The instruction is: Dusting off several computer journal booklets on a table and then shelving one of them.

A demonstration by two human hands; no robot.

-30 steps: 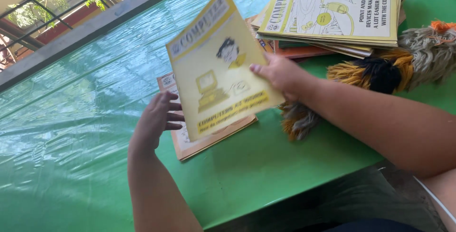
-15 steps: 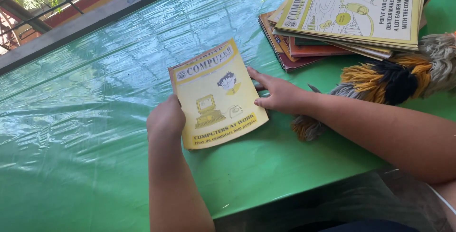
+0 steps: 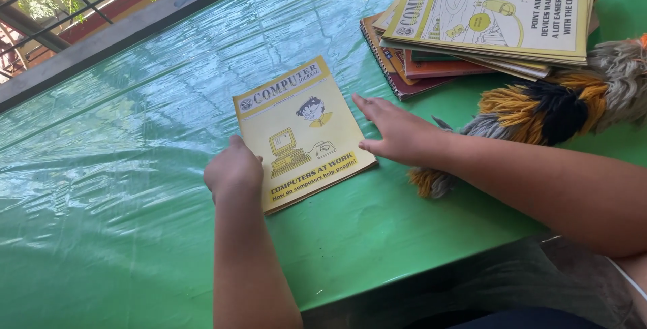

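At about nine o'clock of the booklet, the left hand [image 3: 234,170] rested curled against its left edge, fingers folded loosely and gripping nothing. One yellow booklet [image 3: 303,132] with a drawing of a computer on its cover lay flat and face up on the green surface [image 3: 121,167], near the middle of the view. At three o'clock of it, the right hand [image 3: 397,135] lay spread with the fingers open, its tips touching or just short of the booklet's right edge; which, I could not tell. It held nothing.

By my judgement the step in hand was squaring the booklet in its place, and any further move would call for both hands to let it lie and for one to reach toward one o'clock.

There, well apart, sat one stack of books [image 3: 485,25]: a similar yellow booklet on top, a spiral notebook at the bottom, the ones between too hidden to count. At three o'clock, under the right forearm, lay one woolly toy [image 3: 552,103] of orange, black and grey yarn.
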